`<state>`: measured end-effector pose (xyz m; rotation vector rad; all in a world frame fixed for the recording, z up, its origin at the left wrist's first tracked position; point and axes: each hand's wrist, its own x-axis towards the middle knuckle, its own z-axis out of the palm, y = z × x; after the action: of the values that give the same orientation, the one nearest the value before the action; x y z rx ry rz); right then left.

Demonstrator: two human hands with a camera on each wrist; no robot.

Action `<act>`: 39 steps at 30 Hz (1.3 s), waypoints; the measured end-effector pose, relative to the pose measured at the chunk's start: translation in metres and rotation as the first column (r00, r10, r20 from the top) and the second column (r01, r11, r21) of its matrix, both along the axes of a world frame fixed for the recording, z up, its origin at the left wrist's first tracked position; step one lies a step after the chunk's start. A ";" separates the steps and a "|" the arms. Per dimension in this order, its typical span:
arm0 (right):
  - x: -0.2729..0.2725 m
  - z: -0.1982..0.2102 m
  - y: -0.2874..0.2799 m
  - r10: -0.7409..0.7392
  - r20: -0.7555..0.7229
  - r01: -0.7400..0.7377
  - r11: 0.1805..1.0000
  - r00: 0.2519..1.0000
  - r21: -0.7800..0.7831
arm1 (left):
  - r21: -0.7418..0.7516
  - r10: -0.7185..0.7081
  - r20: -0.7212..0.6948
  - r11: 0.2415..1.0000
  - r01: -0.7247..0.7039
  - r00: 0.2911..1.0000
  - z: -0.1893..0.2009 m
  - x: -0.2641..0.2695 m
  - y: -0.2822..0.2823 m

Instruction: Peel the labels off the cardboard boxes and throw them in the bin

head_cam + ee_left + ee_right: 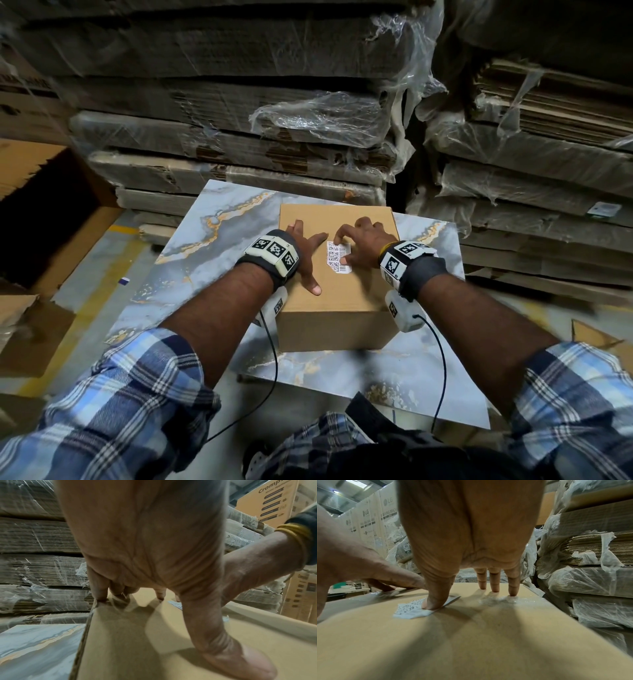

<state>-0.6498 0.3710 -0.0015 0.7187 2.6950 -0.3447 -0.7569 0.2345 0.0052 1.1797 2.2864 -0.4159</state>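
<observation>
A closed plain brown cardboard box (337, 284) sits in the middle of a grey marble-patterned slab with gold veins (205, 240). On the box top, slightly toward 1 o'clock of its centre, lies a small white label printed with square codes and a barcode (337, 257).

The left hand (308, 250) lies flat on the lid at 9 o'clock of the label, fingers spread wide and straight, thumb pointing toward 6 o'clock, holding nothing. The right hand (363, 245) arches over the label from 3 o'clock; its thumb (435, 599) presses down on the label, the other fingertips planted on the cardboard further toward 12 o'clock. That hand grips nothing; the label's near corner looks creased in the right wrist view.

At 12 o'clock, close behind the slab, stacks of flattened cardboard in torn clear plastic wrap (239, 113) wall off the space. At 9 o'clock stands a large open cardboard carton (51, 219).
</observation>
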 end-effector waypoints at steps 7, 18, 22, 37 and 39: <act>0.002 0.000 0.001 0.009 -0.004 -0.009 1.000 1.000 0.000 | 0.003 0.002 0.001 1.000 -0.002 1.000 -0.003 -0.001 0.001; 0.002 0.000 0.001 0.013 0.002 -0.013 1.000 1.000 0.008 | -0.001 -0.005 -0.017 1.000 0.005 1.000 -0.004 -0.001 0.002; 0.002 0.000 0.001 0.012 -0.001 -0.012 1.000 1.000 0.002 | 0.001 -0.004 -0.020 1.000 0.004 1.000 -0.005 -0.001 0.003; 0.001 0.001 0.001 0.015 0.003 -0.015 1.000 1.000 0.002 | 0.006 0.002 -0.021 1.000 -0.002 1.000 -0.005 -0.002 0.003; 0.002 0.000 0.002 0.014 -0.013 -0.014 1.000 1.000 -0.008 | 0.008 0.004 -0.022 1.000 -0.004 1.000 -0.005 -0.002 0.003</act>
<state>-0.6481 0.3727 -0.0012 0.6975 2.7078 -0.3578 -0.7591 0.2380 0.0006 1.1792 2.3108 -0.4209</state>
